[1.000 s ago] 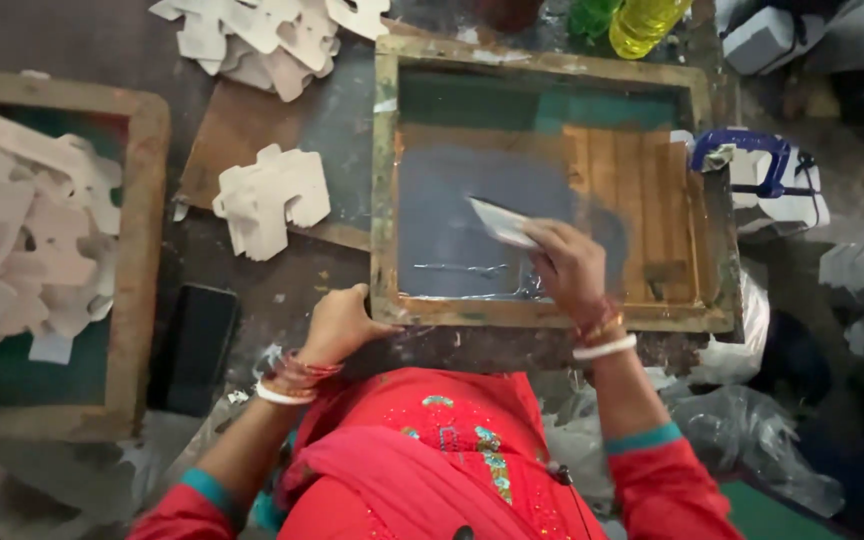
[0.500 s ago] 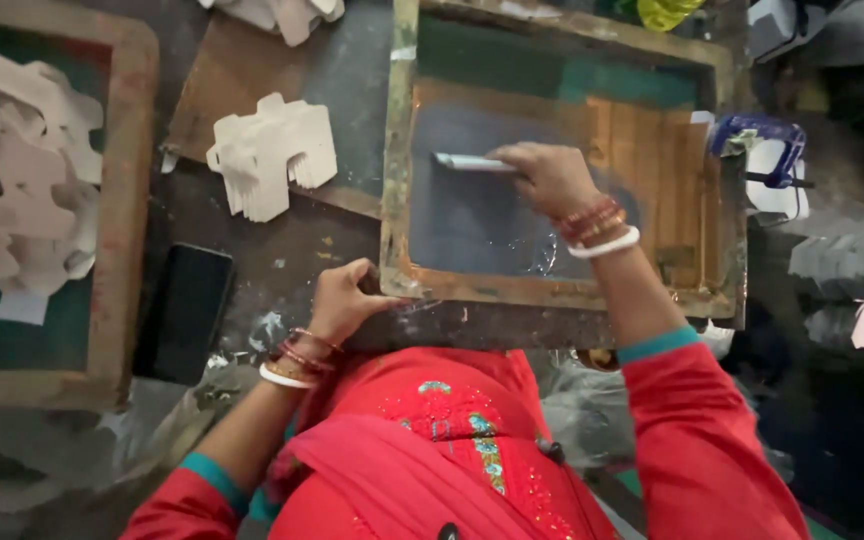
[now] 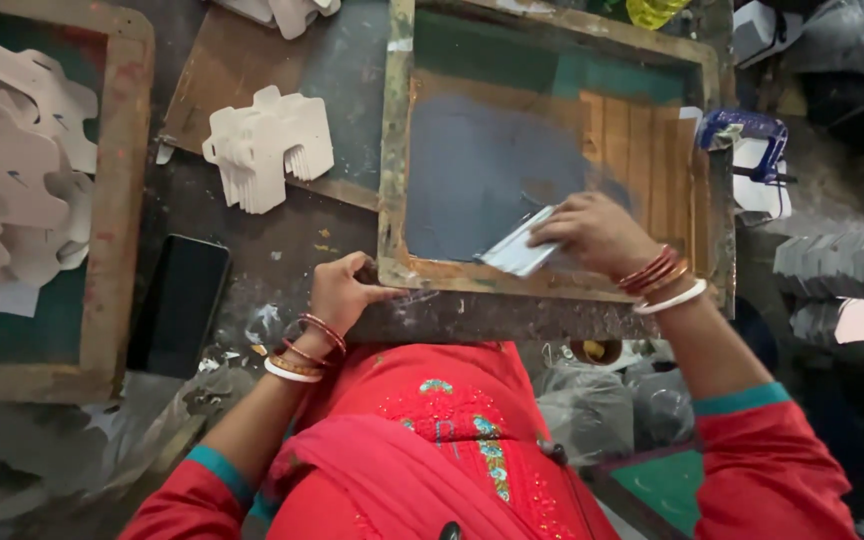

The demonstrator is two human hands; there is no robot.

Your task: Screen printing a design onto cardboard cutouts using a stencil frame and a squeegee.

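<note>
Two hands on one wooden screen frame (image 3: 392, 150), and they have split the work cleanly. Right hand (image 3: 592, 232) sits inside the frame, low on the grey mesh, fingers curled down over the top edge of a flat pale squeegee (image 3: 520, 248) — a firm wrap, thumb tucked under as far as the view lets me judge. Left hand (image 3: 337, 295) is outside, at the frame's near-left corner, fingers bent and pressed against the wood, bracing it rather than lifting it.

Now the geometry. The squeegee lies just to the left of the right hand's knuckles, sticking out toward the frame's left rail. Its long axis runs on a slant — near end low and left, far end up and right under the fingers — so the blade lies roughly across the screen, not along it. It rests close to the near rail, with the long stretch of grey ink (image 3: 482, 170) spread away from the person, toward the far rail. The right hand is plainly the nearer one; the left is well apart from the blade, with the frame's rail between them.

Off to the left, a stack of white die-cut cards (image 3: 267, 145) sits on a brown board, and a dark phone (image 3: 180, 305) lies near the left wrist — both clear of the frame. A blue clamp (image 3: 747, 130) grips the frame's right side.
</note>
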